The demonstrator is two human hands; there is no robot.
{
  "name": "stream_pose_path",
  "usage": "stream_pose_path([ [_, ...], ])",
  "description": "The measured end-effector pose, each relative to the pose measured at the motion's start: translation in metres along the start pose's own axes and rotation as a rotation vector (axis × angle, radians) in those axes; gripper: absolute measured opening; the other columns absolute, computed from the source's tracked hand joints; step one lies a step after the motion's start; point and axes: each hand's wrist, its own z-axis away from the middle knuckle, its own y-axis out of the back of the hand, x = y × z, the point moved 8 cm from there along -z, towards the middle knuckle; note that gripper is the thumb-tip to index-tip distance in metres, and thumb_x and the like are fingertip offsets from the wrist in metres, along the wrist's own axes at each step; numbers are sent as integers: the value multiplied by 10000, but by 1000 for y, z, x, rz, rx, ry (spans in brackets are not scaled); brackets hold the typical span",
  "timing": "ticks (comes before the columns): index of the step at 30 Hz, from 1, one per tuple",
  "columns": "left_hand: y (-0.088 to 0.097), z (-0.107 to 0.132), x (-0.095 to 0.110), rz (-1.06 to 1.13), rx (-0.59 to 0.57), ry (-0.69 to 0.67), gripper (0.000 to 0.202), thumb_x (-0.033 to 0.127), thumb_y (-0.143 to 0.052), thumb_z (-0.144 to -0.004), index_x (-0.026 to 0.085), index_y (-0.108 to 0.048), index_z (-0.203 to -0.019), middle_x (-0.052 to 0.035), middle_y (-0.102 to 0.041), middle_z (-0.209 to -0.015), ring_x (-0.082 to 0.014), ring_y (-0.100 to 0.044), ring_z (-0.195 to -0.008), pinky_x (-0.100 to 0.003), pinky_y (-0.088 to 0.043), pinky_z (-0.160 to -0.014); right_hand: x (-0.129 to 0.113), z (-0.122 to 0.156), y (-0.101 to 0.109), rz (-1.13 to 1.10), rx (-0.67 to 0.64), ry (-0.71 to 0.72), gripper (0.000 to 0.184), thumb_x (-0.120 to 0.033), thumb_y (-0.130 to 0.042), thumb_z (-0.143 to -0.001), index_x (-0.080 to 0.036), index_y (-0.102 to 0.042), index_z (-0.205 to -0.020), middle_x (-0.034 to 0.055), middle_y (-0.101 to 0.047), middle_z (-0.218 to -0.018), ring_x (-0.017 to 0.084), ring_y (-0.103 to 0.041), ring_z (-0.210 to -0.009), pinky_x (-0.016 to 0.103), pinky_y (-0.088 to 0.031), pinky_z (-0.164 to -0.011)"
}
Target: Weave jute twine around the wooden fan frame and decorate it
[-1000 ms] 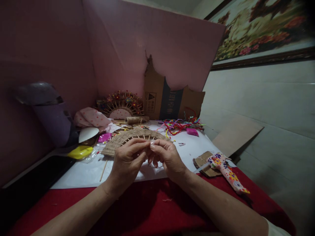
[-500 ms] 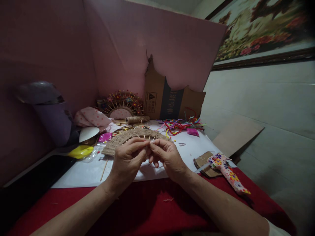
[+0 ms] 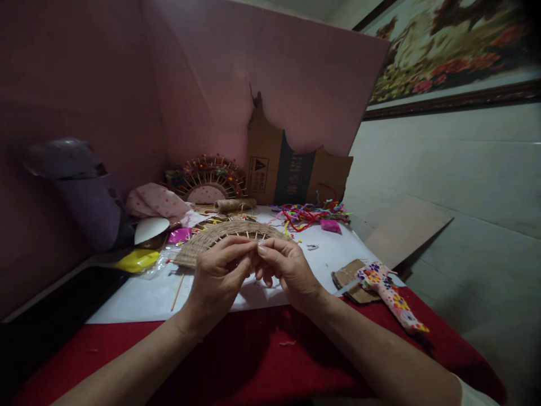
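My left hand (image 3: 224, 273) and my right hand (image 3: 289, 270) meet fingertip to fingertip over the front of the white sheet. Both are closed in a pinch, thumbs against forefingers. Whatever sits between the fingertips is too small and too hidden to name. Just behind them lies an arched piece wound with brown twine (image 3: 203, 242), with pale sticks showing along its inner edge; my fingers cover part of it. A thin wooden stick (image 3: 177, 292) rests on the sheet left of my left hand.
A flower-patterned glue gun (image 3: 393, 296) lies on cardboard at the right. Colourful pipe cleaners (image 3: 302, 217) are heaped at the back, near a twine roll (image 3: 234, 205) and a decorated fan shape (image 3: 207, 180). A yellow packet (image 3: 137, 261) and a purple bin (image 3: 91, 208) stand left.
Both hands stay almost in place, still pinched together, with only a slight shift of the right fingertips. The whole view has moved very slightly.
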Motion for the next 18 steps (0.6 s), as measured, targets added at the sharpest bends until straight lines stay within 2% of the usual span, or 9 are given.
stream_pose_path([
  [5, 0, 0, 4, -24, -3, -25, 176, 151, -569, -791, 190, -697, -906, -57, -651, -898, -139, -619, -800, -237, -506, -656, 0, 0, -2, -31, -20, -12, 141, -289, -616, -715, -149, -602, -716, -4, -619, -547, 79, -530, -428, 142, -357, -342],
  [10, -2, -1, 8, -64, -23, -41, 179, 167, -575, -793, 172, -692, -928, -69, -648, -907, -144, -617, -806, -246, -509, -670, 2, 1, 1, -90, 28, -57, 79, -225, -594, -690, -154, -578, -661, -22, -584, -487, 73, -502, -393, 135, -341, -325],
  [18, 0, 0, 9, -70, 1, -52, 168, 170, -570, -800, 165, -688, -920, -70, -648, -919, -146, -614, -836, -249, -506, -696, 2, 0, 1, -47, 15, -32, 140, -278, -636, -693, -140, -610, -687, -4, -618, -548, 81, -530, -428, 143, -366, -334],
])
